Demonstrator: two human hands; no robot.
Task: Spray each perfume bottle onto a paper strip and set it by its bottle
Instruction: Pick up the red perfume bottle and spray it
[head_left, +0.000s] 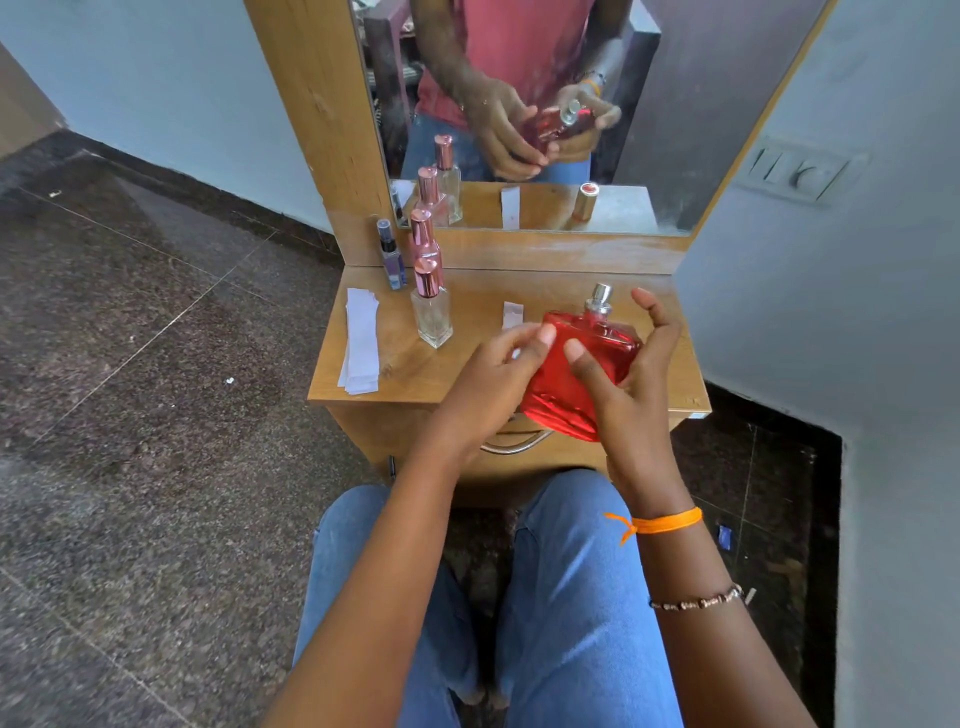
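My right hand (628, 395) grips a red perfume bottle (571, 379) with a bare silver nozzle, held tilted above the front edge of the small wooden dressing table (395, 379). My left hand (493, 379) touches the bottle's left side with its fingertips. A paper strip (512, 314) lies on the table just behind my left hand, partly hidden. A stack of paper strips (362, 340) lies at the table's left edge. Two clear bottles with pink caps (431, 306) and a small dark blue bottle (390, 257) stand at the back left.
A mirror (519, 130) in a wooden frame rises behind the table and reflects my hands, the bottles and a gold-and-red cap that I cannot see directly. A grey wall with a switch plate (800, 174) is on the right. My knees in jeans are below the table's drawer handle (511, 447).
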